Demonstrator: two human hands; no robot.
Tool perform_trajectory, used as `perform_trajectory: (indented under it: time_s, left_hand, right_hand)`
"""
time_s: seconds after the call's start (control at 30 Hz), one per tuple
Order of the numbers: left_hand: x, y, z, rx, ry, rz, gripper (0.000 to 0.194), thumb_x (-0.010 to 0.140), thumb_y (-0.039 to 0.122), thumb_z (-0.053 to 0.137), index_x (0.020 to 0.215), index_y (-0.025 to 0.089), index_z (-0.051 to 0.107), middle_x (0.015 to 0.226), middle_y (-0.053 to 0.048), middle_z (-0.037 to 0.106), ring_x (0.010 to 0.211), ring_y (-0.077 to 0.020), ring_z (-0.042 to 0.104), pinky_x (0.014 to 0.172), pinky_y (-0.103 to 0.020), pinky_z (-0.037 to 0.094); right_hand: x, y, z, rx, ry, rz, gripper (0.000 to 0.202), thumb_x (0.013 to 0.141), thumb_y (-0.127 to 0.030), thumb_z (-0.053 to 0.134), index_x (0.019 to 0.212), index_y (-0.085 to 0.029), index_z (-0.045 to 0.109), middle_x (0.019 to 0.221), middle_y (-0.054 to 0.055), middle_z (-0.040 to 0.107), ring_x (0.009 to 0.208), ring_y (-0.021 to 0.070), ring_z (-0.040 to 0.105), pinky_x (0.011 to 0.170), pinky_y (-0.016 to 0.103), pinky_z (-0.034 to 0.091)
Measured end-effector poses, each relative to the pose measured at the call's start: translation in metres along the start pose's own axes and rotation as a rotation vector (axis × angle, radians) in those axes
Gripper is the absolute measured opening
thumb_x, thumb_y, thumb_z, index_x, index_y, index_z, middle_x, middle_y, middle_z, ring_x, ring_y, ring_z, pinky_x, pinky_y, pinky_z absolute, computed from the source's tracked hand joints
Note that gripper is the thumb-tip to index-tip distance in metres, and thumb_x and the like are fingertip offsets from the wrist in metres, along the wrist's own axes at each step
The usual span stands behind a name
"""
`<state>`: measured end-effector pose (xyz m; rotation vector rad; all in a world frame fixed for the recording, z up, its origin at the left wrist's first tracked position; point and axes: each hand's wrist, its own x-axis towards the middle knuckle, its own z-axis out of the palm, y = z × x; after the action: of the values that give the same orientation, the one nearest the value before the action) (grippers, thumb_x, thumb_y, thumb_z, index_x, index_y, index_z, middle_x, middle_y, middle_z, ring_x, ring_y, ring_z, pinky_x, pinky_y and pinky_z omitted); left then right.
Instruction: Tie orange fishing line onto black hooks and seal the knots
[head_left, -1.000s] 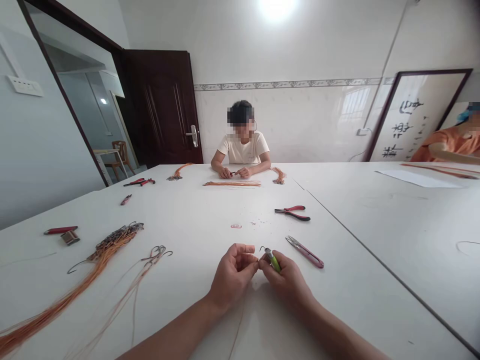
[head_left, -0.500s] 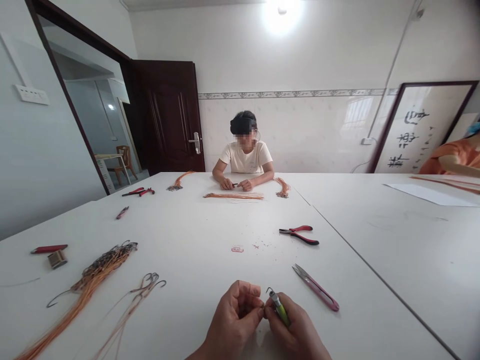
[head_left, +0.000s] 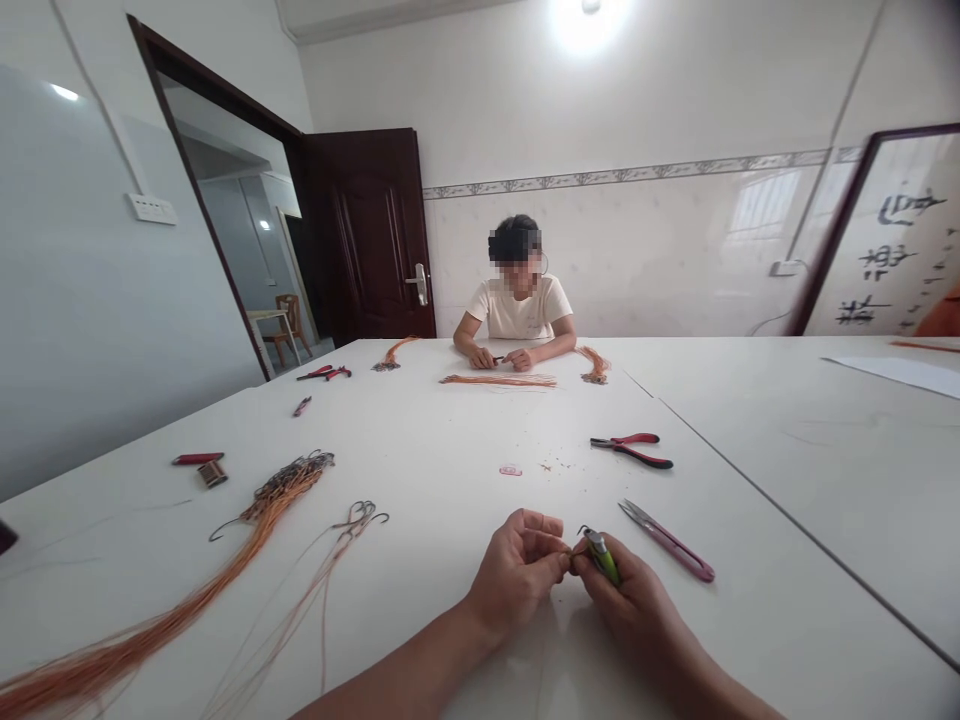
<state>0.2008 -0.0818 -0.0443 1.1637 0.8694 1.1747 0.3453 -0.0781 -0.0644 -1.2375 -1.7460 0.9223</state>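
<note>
Both hands meet fingertip to fingertip low in the head view. My left hand (head_left: 521, 570) is closed, thumb and index finger pinching something too small to make out. My right hand (head_left: 626, 590) wraps round a green lighter (head_left: 604, 560), its metal top pointing up and a small dark hook (head_left: 583, 529) showing beside it. Right of my hands lie pink-handled snips (head_left: 671, 543). To the left are a few hooks on thin lines (head_left: 358, 522) and a thick bundle of orange lines with hooks (head_left: 259, 535).
Red-handled pliers (head_left: 634, 449) lie beyond my right hand, near a small red-edged tag (head_left: 511, 471) and scraps. A spool (head_left: 213, 474) and red tool (head_left: 198, 459) are at left. Across the white table (head_left: 450, 450), a person (head_left: 521, 305) works beside orange bundles (head_left: 499, 380).
The camera view has shifted, so the table, hands and tools appear farther right and slightly higher. More of both forearms shows. Both hands keep nearly the same pose, with the lighter still held.
</note>
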Motion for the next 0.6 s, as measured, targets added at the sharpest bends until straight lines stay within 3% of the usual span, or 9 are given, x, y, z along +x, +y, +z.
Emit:
perform_trajectory:
  time_s: [0.37, 0.6]
  left_hand:
    - [-0.0001, -0.0007, 0.0033, 0.001, 0.038, 0.008, 0.025, 0.065, 0.022, 0.066, 0.084, 0.016, 0.05, 0.065, 0.001, 0.055, 0.061, -0.0091, 0.051, 0.062, -0.024, 0.04]
    - [0.0045, 0.0011, -0.0009, 0.004, 0.233, 0.011, 0.026, 0.065, 0.027, 0.066, 0.085, 0.017, 0.052, 0.071, 0.0, 0.057, 0.061, -0.0096, 0.052, 0.059, -0.023, 0.039]
  right_hand:
    - [-0.0016, 0.0024, -0.0009, 0.022, 0.016, 0.028, 0.025, 0.079, -0.04, 0.04, 0.071, -0.017, 0.045, 0.062, -0.002, 0.044, 0.056, 0.0106, 0.038, 0.052, 0.022, 0.032]
    - [-0.0022, -0.0037, -0.002, 0.191, 0.074, 0.152, 0.034, 0.078, -0.051, 0.04, 0.07, -0.018, 0.042, 0.055, -0.005, 0.038, 0.044, 0.007, 0.035, 0.043, 0.02, 0.03]
